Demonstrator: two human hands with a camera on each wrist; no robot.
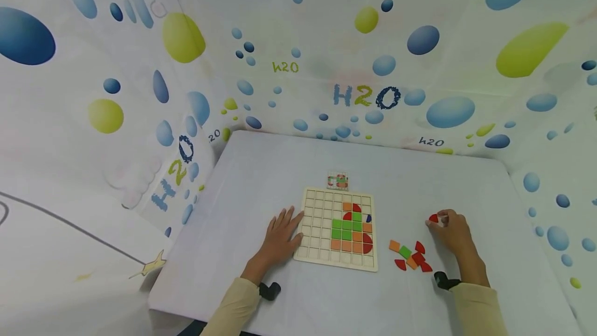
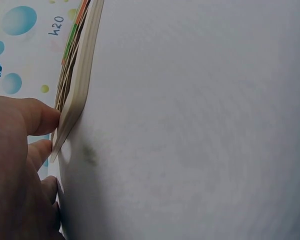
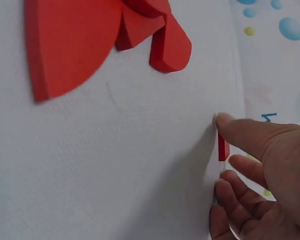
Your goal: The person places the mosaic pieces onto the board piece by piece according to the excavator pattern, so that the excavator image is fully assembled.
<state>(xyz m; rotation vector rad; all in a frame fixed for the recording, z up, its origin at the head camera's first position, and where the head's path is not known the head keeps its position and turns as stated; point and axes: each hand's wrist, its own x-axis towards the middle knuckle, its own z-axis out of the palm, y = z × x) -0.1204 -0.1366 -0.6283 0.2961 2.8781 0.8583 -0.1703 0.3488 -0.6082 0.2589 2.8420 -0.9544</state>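
Note:
A wooden grid board lies on the table, its right part filled with green and orange squares, red quarter-circle pieces and one small blue piece. My left hand rests at the board's left edge, fingers spread and fairly straight; in the left wrist view the thumb touches the board's rim. Right of the board, my right hand pinches a red quarter-circle piece between thumb and fingers. The right wrist view shows only a sliver of this red piece below the thumb.
Between board and right hand lies a loose group of pieces: an orange square, a green square, and several red pieces. A small pattern card lies just behind the board. The white table meets a printed curtain at the back.

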